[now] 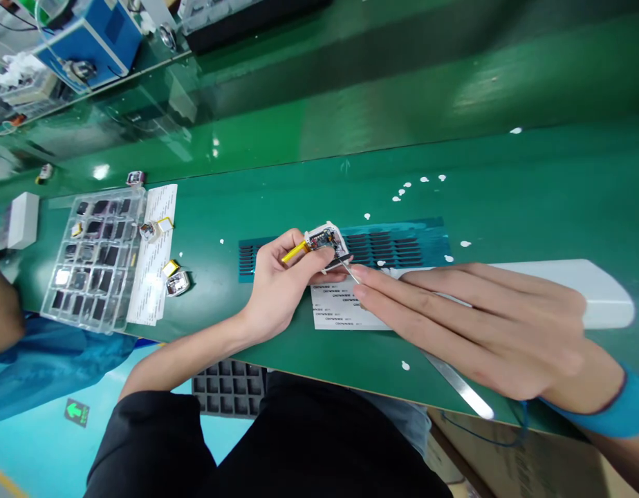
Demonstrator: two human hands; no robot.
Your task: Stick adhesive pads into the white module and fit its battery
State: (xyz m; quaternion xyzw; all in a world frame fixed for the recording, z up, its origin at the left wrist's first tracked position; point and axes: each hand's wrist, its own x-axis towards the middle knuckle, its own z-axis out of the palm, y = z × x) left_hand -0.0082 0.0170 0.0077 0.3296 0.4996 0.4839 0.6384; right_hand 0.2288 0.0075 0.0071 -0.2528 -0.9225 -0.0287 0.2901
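Observation:
My left hand [281, 287] is closed around a small white device casing [342, 238], its open side facing up to show a circuit board [322, 238]. A flat yellow piece [295, 252] sticks out from its left side. In my right hand [485, 325] are metal tweezers [462, 389], gripped between thumb and fingers, with their tip against the casing's lower right edge by a small black strip [340, 262]. Beneath my hands lie a teal sheet with rows of dark strips [413, 243] and a printed white paper [340, 317].
Left of me, a clear compartment tray [99, 261] holds dark parts, beside white printed sheets [156, 277] and another opened casing [178, 283]. White bits [396, 198] dot the green table. A long white object [563, 287] lies right. Another person's arm [3, 304] shows far left.

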